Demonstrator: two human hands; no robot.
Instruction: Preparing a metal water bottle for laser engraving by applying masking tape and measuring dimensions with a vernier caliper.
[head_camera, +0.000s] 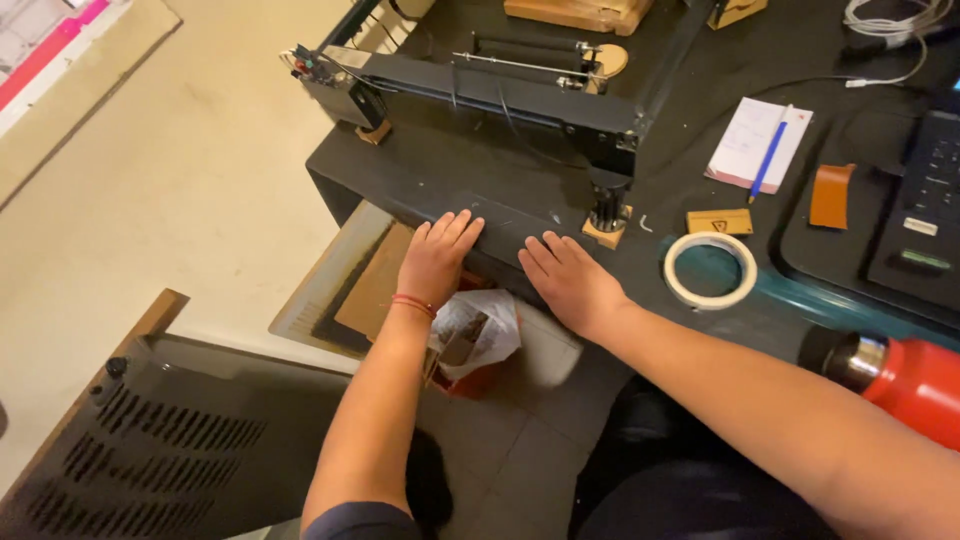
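A flat black panel (500, 235) lies at the front edge of the black worktop (420, 165), just in front of a black machine frame (500, 95) that stands on small wooden blocks. Both hands rest flat on this panel. The left hand (437, 262) lies on its left end, fingers (455, 228) stretched out and close together, gripping nothing. The right hand (572, 285) lies just beside it toward the right, fingers (545, 255) likewise laid out flat and unclenched, the fingertips reaching toward the frame's foot (607, 222). The panel sits directly under the palms, touching them, with its near edge flush with the worktop's rim.

By the look of it, the step in hand is pressing or steadying the panel; shifting it would call for even pressure from both palms so it stays square.

Further right lie a roll of pale tape (710, 270), a small wooden tag (718, 221), a notepad with a blue pen (770, 155) and a red bottle (915, 385). Below the rim, an open paper bag (480, 335) stands on the tiled floor.
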